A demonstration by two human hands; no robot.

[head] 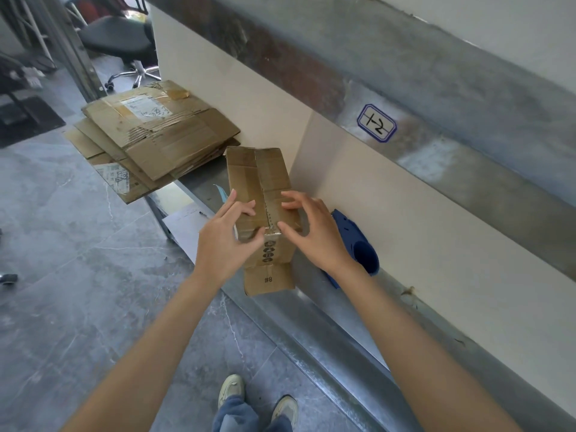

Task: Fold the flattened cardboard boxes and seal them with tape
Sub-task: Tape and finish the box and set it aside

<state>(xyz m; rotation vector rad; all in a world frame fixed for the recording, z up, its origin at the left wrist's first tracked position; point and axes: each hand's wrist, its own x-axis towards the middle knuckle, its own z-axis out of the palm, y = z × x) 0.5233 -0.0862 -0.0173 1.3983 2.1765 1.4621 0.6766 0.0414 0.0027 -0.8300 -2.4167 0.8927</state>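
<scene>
**Grey floor and steel ledge: closing the flaps of a small carton**

Grey stone floor fills the near field, with the person's shoes at the lower edge. Beyond them runs a galvanised metal ledge on which the cardboard box stands, long axis pointing away from the viewer, its two top flaps meeting along a central seam. The left hand grips the near left corner, thumb hooked under the edge and fingers laid on the left flap. The right hand arches over the right flap, spread fingertips and thumb pressing down, wrapped round nothing.

The carton looks light and empty, with worn, creased board, so it should flex under pressure (old tape remnants line the seam). It is best held at the corners and folded edges, where the board is stiffest; pressure mid-panel may cave the flaps inward.

Just right of the box lies a blue plastic object, its purpose unclear. Left of it lies a paper sheet. Farther off, a stack of flattened boxes overhangs the ledge, and an office chair stands behind.
</scene>
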